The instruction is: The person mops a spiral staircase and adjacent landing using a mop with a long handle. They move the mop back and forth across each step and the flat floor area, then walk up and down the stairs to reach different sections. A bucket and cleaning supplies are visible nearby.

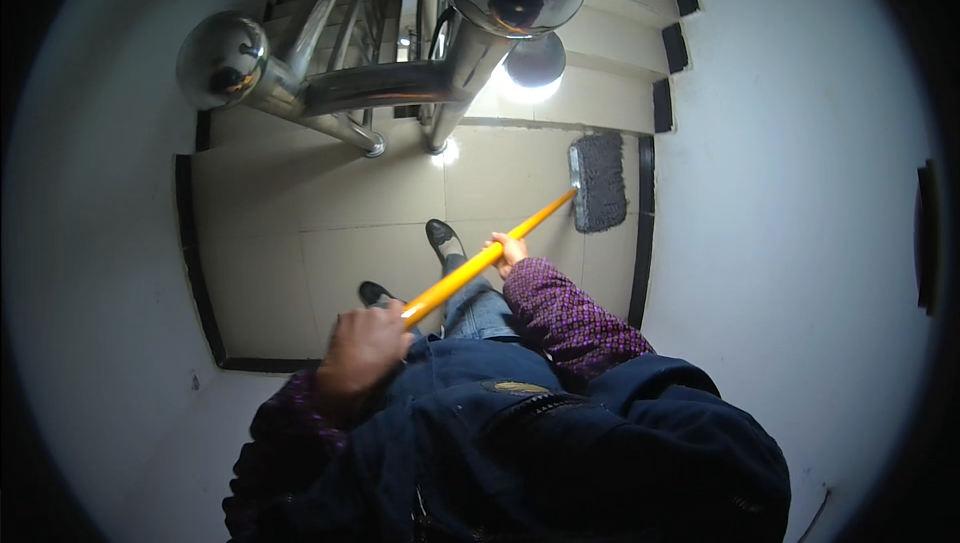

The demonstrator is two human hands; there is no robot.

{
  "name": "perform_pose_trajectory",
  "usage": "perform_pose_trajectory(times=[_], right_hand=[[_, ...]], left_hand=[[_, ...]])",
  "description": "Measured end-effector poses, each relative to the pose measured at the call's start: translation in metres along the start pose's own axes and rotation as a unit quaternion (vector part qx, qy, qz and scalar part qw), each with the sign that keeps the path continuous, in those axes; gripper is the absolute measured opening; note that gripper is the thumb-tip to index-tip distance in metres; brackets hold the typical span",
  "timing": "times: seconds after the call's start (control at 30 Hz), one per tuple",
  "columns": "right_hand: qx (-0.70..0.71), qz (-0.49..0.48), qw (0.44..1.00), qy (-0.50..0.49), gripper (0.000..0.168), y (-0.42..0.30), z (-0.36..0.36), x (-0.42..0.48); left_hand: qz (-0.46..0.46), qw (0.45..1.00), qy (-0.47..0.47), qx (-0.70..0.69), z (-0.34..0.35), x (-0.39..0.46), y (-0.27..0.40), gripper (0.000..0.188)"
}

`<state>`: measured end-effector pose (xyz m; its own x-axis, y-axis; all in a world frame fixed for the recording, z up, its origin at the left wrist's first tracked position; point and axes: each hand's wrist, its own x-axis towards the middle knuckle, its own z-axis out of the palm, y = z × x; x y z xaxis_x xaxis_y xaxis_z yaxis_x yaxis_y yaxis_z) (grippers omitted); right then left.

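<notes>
A flat mop's yellow handle [465,271] runs slantwise across the view, from my waist to the upper right. My left hand [367,348] grips its upper end, close to my body. Farther down the pole, my right hand [508,252] is wrapped around it. The grey fringed mop head [602,183] rests on the tiled floor [375,190], beside the dark skirting at the right wall and just short of the lowest step in view.
Steel railing posts with ball tops [225,59] rise ahead, joined by a curved handrail [382,85]. Tiled stairs [622,33] climb at the upper right. White walls [787,168] with black skirting [645,228] bound the landing on both sides. My black shoes [442,234] stand on the tiles.
</notes>
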<state>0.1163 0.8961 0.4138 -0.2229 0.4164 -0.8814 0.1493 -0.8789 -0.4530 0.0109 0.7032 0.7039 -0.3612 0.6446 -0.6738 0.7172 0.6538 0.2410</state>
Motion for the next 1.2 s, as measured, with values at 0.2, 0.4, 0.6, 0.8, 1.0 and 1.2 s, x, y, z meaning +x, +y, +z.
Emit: perform_pose_trajectory(times=[0.2,0.4,0.6,0.8,1.0,1.2], right_hand=[[-0.025,0.141,0.990,-0.002,0.022,0.030,0.062,-0.041],[-0.174,0.193,0.954,-0.147,0.018,0.147,0.108,-0.018],[-0.031,0.315,0.921,-0.225,0.019,0.191,0.188,-0.119],[-0.093,0.258,0.954,-0.123,0.022,0.204,0.232,-0.135],[0.011,0.257,0.954,-0.155,0.018,0.230,0.281,-0.121],[-0.612,-0.209,0.732,-0.216,0.014,0.171,0.251,-0.119]], left_hand=[[0.004,1.000,0.003,0.004,-0.004,-0.044,-0.066,0.025],[-0.076,0.995,-0.068,-0.013,-0.010,-0.102,-0.142,0.025],[-0.172,0.978,-0.120,0.012,-0.030,-0.189,-0.225,0.030],[-0.127,0.982,-0.057,0.128,-0.076,-0.245,-0.222,0.021],[-0.161,0.947,0.037,0.276,-0.082,-0.239,-0.246,0.012],[-0.136,0.986,0.058,0.081,-0.049,-0.203,-0.329,0.014]])
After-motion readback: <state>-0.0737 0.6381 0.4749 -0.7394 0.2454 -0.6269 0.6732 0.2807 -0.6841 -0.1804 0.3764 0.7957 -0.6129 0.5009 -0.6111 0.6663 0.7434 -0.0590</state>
